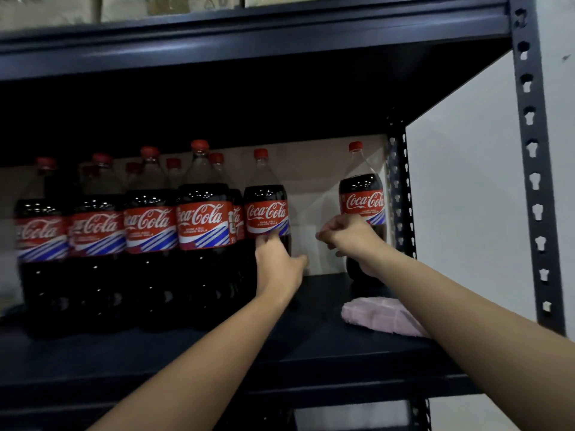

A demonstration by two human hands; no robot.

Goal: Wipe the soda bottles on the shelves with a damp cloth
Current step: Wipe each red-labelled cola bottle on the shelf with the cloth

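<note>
Mostly dark: bottles (pixel 202 219) crowd shelf (pixel 311 346) left, rear ones half hidden. Left hand (pixel 275 265) grips one bottle (pixel 267 213), fingers behind it. Right hand (pixel 351 234) curled before lone bottle (pixel 362 194); grip unclear. Cloth (pixel 378 315) lies right, arm-covered.

Dark blue steel shelving (pixel 529 126) against a plain white wall (pixel 466 197), dim light.

Dim shelf interior, left bottles (pixel 96 231) blurred, edges bowed.
</note>
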